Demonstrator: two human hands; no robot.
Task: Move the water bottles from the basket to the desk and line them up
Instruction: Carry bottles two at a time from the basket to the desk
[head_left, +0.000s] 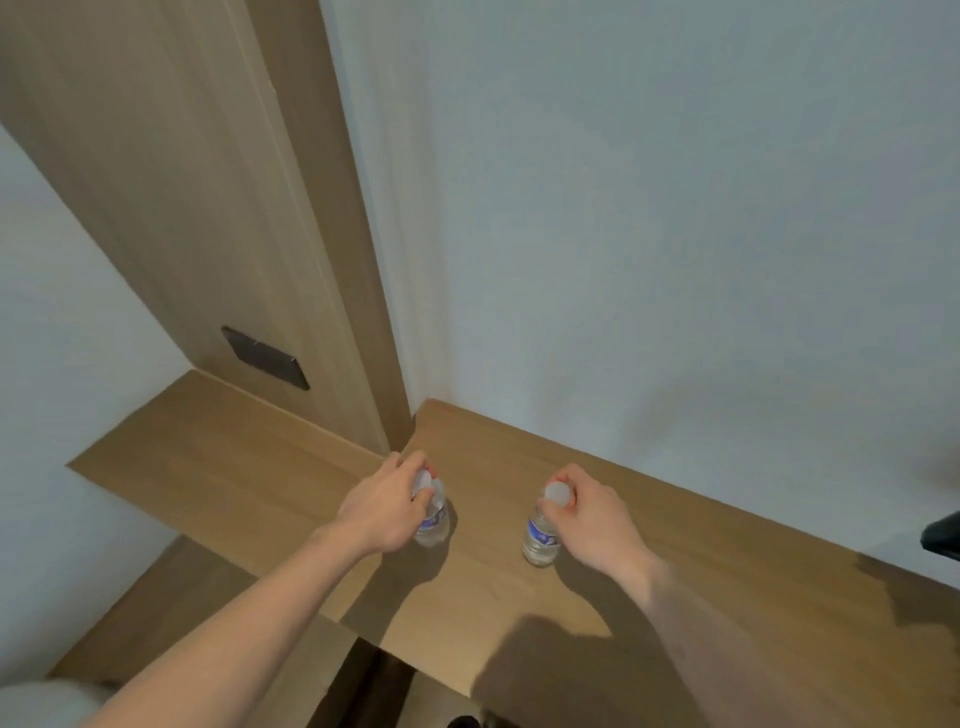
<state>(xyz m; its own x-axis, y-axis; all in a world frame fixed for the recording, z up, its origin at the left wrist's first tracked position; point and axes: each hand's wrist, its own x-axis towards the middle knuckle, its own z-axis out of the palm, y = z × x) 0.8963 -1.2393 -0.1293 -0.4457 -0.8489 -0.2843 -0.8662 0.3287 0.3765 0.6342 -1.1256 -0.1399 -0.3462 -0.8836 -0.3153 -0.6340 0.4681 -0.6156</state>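
Two small clear water bottles with white caps and blue labels stand upright on the wooden desk (675, 545). My left hand (384, 506) grips the left bottle (434, 522) at its cap, fingers curled over the top. My right hand (592, 512) grips the right bottle (540, 538) the same way, around its cap and neck. The bottles stand roughly a hand's width apart near the desk's left end. The basket is not in view.
A white wall runs behind the desk. A wooden panel (208, 208) with a dark wall plate (265, 358) rises at the left, above a lower wooden shelf (208, 457). A dark object (943, 535) pokes in at the right edge.
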